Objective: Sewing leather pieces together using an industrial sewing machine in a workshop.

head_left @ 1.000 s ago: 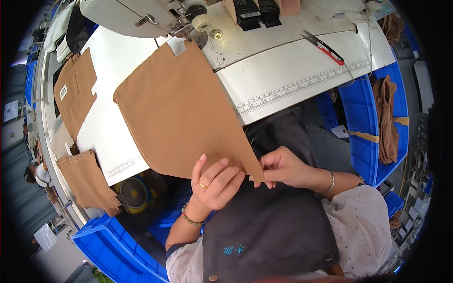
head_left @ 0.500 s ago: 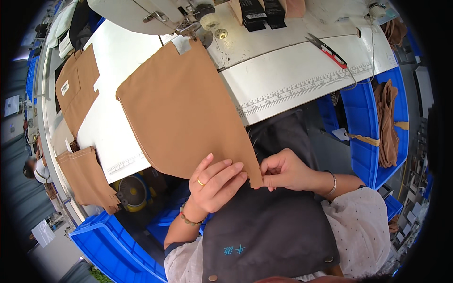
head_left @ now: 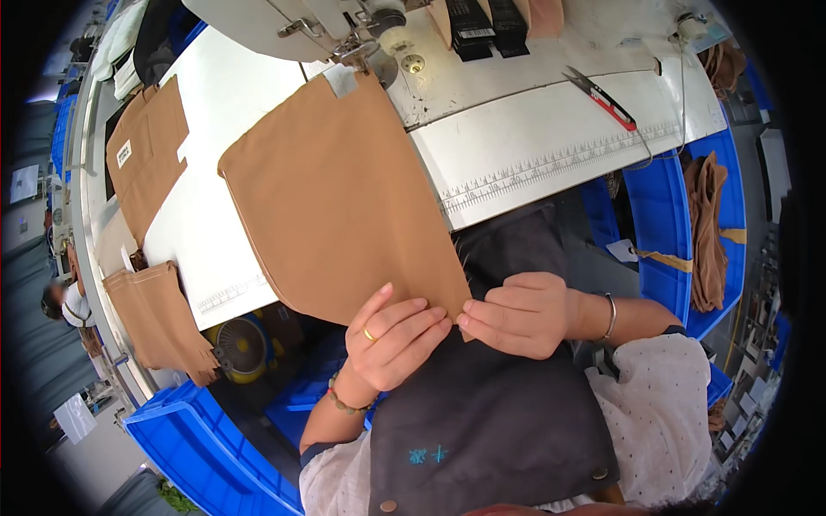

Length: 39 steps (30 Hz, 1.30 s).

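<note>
A large brown fabric piece (head_left: 340, 198) with a rounded corner runs from under the sewing machine's foot (head_left: 361, 62) over the table's front edge toward me; a small pale patch sits at its far end. My left hand (head_left: 391, 340), with a gold ring, grips the near end, fingers curled on top of the cloth. My right hand (head_left: 520, 314) is closed on that end's right edge, fingertips beside those of my left hand. A dark apron lies behind both hands.
Other brown pieces (head_left: 146, 155) (head_left: 146, 318) lie at left. Black-and-red snips (head_left: 611, 105) lie right of the machine. Blue bins (head_left: 723, 215) (head_left: 198, 447) stand at both sides, one holding brown fabric. A fan (head_left: 241, 348) is under the table; a person (head_left: 73, 305) is at far left.
My right hand has turned over, from pinching below the fabric's corner to closing over its edge with knuckles up. My left hand stays nearly in place on the cloth.
</note>
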Motion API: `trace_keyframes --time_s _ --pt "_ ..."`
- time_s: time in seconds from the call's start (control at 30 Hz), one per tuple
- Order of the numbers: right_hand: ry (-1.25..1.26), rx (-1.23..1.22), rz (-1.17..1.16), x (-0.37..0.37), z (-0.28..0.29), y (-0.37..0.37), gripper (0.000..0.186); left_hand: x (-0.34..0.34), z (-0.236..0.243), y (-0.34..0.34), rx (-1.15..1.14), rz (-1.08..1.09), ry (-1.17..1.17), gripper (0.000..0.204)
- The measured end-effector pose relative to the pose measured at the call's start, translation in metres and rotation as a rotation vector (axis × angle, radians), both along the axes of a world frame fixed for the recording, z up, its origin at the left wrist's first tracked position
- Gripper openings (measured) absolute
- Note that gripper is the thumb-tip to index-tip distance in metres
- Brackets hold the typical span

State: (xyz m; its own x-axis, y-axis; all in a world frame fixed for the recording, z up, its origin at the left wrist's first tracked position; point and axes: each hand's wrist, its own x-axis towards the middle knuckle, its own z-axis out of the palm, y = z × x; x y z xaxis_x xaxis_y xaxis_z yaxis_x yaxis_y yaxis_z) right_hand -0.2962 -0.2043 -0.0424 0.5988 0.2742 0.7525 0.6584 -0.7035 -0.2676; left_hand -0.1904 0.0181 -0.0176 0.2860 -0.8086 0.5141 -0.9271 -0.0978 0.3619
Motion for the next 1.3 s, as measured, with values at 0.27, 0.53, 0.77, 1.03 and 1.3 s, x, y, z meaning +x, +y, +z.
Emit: trace_keyframes --time_s 0.27,0.53,0.77,1.03,1.3 --pt "0.020 -0.086 0.014 -0.003 -0.002 -0.001 0.014 0.012 -0.053 0.078 -0.680 0.958 0.895 0.023" --pt "0.041 -0.213 0.102 0.001 0.011 -0.007 0.012 0.036 -0.012 0.098 -0.253 0.846 1.118 0.018" --pt "0.053 -0.311 0.131 0.004 0.009 -0.004 0.011 0.040 0.009 0.094 -0.083 0.902 1.089 0.022" --pt "0.094 -0.345 0.149 0.010 0.012 -0.015 0.011 0.040 0.014 0.086 -0.093 0.844 1.134 0.021" --pt "0.063 -0.391 0.110 0.036 0.014 -0.025 0.012 0.071 0.013 0.080 0.061 0.876 0.958 0.017"
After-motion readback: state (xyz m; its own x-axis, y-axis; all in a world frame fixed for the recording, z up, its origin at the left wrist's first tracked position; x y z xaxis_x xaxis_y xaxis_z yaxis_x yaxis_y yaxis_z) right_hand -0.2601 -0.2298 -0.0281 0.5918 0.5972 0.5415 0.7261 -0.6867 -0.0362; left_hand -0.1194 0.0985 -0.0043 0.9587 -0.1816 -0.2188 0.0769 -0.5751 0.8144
